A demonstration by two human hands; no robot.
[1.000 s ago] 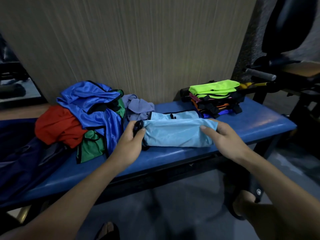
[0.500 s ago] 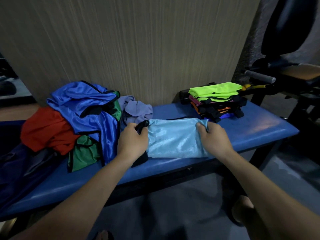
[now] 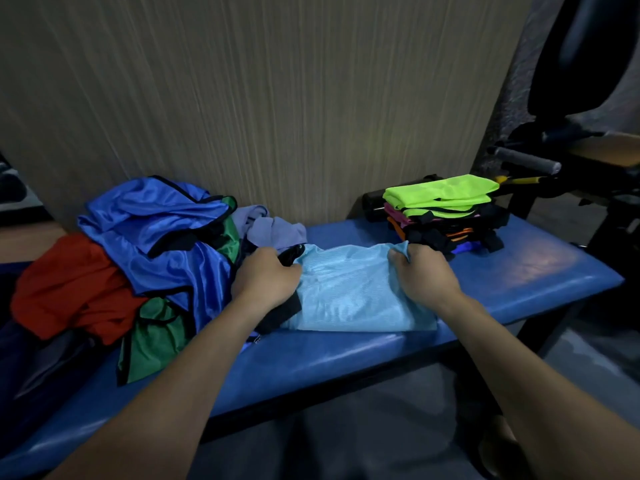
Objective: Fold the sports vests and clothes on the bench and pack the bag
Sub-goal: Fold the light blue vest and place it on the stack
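Vest (image 3: 349, 289) lies folded, light blue (black trim), on bench (image 3: 519, 275).

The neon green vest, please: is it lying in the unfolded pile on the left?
No, the neon green vest tops the folded stack on the right.

We see a light-blue mesh sports vest with black trim (image 3: 349, 292) lying partly folded on the blue padded bench (image 3: 519, 275), its far corners gathered upward. To its left sits an unfolded heap of shiny blue, red and green vests (image 3: 145, 258). At the right end stands a folded stack topped by a neon-green vest (image 3: 446, 202).
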